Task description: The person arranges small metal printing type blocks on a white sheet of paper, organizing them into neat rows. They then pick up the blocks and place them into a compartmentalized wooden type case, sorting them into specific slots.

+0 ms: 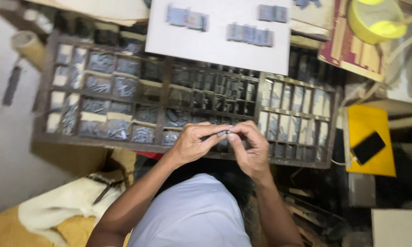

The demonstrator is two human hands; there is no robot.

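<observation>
My left hand (193, 144) and my right hand (251, 148) meet in front of me, fingertips pinched together on a small row of grey metal type pieces (224, 133). Below the hands lies a wide wooden type case (162, 146) divided into many small compartments, most holding grey metal type. At its far side a white board (215, 43) rests across the case, carrying three short lines of set type, one being the middle line (249, 34).
A yellow bowl (375, 20) with a stick sits at the top right. A black phone (367, 147) lies on a yellow sheet (368, 123) right of the case. Cream cloth (64, 206) is bundled at the lower left. Wooden scraps lie at the lower right.
</observation>
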